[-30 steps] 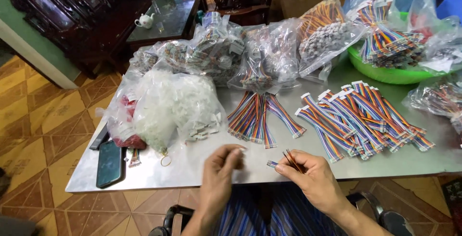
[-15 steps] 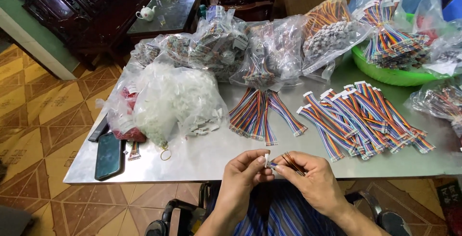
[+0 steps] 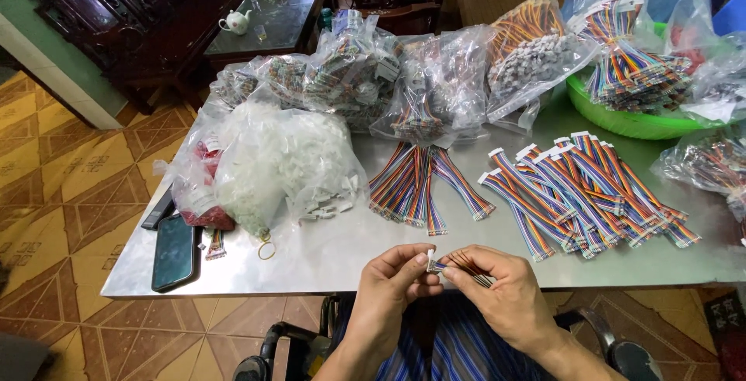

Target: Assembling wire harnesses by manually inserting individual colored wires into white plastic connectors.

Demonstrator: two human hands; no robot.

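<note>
My left hand (image 3: 392,281) and my right hand (image 3: 501,292) meet at the near edge of the metal table (image 3: 334,253). Between their fingertips sits a small white connector (image 3: 430,260); my left fingers pinch it. My right hand grips a short rainbow ribbon cable (image 3: 466,266) whose end meets that connector. Just beyond lies a loose bunch of bare ribbon cables (image 3: 420,183). To the right is a pile of ribbon cables with white connectors fitted (image 3: 579,191).
A clear bag of white connectors (image 3: 280,167) stands left of centre. A dark phone (image 3: 174,251) lies at the left edge. Several bags of cables (image 3: 435,86) line the back. A green basin (image 3: 622,113) of cables sits far right.
My left hand has come in from the table to my right hand, and both now pinch the connector and cable end together. The view has shifted slightly.
</note>
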